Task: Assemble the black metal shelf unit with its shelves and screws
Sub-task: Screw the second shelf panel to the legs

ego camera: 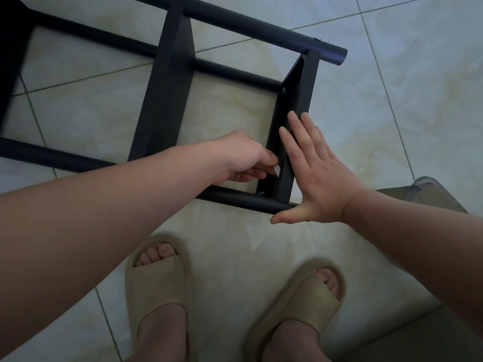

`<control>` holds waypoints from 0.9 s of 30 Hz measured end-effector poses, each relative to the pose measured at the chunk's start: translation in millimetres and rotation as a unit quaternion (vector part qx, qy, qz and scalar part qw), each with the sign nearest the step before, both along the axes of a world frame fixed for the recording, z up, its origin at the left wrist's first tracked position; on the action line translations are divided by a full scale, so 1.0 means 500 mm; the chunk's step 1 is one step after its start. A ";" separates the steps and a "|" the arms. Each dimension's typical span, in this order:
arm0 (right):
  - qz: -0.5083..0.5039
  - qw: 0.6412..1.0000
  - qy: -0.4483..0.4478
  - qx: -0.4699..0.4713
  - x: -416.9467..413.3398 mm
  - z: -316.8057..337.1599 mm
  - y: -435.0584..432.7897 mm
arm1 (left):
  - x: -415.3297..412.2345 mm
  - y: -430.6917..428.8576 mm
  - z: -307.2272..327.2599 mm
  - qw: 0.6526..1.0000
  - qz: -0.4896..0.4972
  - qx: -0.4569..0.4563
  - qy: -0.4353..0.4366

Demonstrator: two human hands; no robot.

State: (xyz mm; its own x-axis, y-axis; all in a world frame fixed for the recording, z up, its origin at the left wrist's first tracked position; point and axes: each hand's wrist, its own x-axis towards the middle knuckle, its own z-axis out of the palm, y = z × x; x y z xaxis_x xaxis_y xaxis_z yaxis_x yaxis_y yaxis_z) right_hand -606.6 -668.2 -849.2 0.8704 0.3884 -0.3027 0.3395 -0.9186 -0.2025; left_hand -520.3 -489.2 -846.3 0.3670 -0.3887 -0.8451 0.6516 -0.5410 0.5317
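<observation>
The shelf unit [167, 82] lies on its side on the tiled floor [392, 113], just in front of the person's sandals [156, 283]. Its long axis follows the round tubes, which run from the upper left of the view down toward the right. Their open ends point right, past the end shelf [300, 100]. The shelves stand on edge across the tubes like rungs, and the end shelf is fixed between the near tube [235, 201] and the far tube [261, 30]. A screw [284, 91] shows at its upper inner corner and another [260, 193] at the lower one. Being painted steel, the frame will likely feel stiff, fairly heavy and a little slick. It probably racks or rattles until every screw is tight, and the thin shelf edges could bite into skin. The tubes near a joint look like the safest place to grip, with flat palms on the shelf faces for steadying. The right hand [316, 173] does that: its fingers are straight and together, pressed flat on the end shelf's outer face, with the thumb spread under the near tube's end. The left hand [243, 158] reaches inside the frame with fingers curled at the shelf's inner face. Whether it pinches anything cannot be told. A grey object [423, 189] sits partly out of view at the right.
</observation>
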 end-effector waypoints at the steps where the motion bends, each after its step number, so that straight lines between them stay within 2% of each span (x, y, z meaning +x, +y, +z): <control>1: 0.000 1.000 0.000 -0.001 0.000 0.000 0.000 | 0.000 0.001 0.000 1.000 -0.003 0.001 -0.001; 27: -0.002 1.000 -0.002 0.006 -0.001 -0.001 0.000 | -0.001 0.004 -0.001 0.999 0.005 -0.024 0.046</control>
